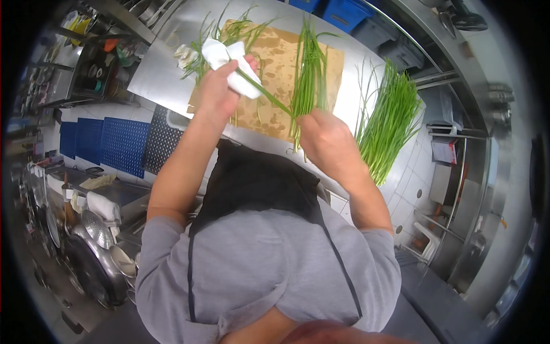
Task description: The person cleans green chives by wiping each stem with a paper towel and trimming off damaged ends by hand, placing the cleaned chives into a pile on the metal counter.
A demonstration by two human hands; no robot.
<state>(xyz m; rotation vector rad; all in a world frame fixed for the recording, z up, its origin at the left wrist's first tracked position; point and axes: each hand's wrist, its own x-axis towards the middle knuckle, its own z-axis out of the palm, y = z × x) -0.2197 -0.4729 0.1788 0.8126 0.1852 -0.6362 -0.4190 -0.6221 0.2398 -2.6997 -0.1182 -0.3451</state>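
Observation:
My left hand (220, 89) is closed around a folded white paper towel (244, 86), which wraps a few long green chives (263, 92). The chives stretch taut and slanting toward my right hand (329, 137), whose fingers pinch their lower end. Just beyond my right hand, a loose bunch of chives (309, 69) lies on a water-spotted brown board (278, 51). Around and past my left hand, more chives (240, 33) are scattered across the board's far left corner. A larger, thick bundle of chives (392, 117) rests at the right on the steel table.
The steel table (154, 71) carries the board, with a crumpled whitish wad (185, 55) near its left part. Blue bins (346, 14) stand past the far edge. Pans and strainers (97, 226) crowd the lower left. Blue perforated mats (123, 143) are at the left.

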